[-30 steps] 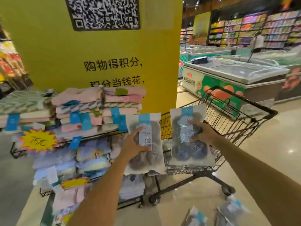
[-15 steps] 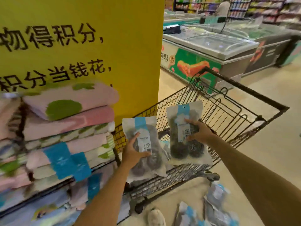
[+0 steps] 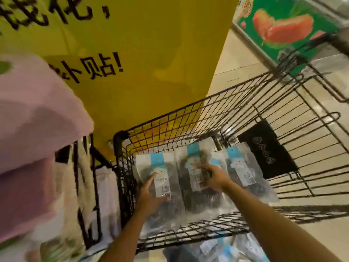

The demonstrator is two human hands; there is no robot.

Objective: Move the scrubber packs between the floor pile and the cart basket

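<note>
Both my hands reach down into a black wire shopping cart. My left hand grips a clear packet of dark scouring balls with a blue and white label at the cart's left end. My right hand holds a second such packet beside it, fingers spread over the label. Both packets are low in the basket. A third packet of the same kind lies on the cart's bottom to the right, untouched.
A yellow sign pillar stands right behind the cart. Stacked folded towels on a wire rack crowd the left. A black card lies in the cart. More packets lie on the floor below. A freezer chest's green side is at upper right.
Both hands have lowered their packets from above the cart's rim down into the basket. The view has tilted down and moved closer to the cart.
</note>
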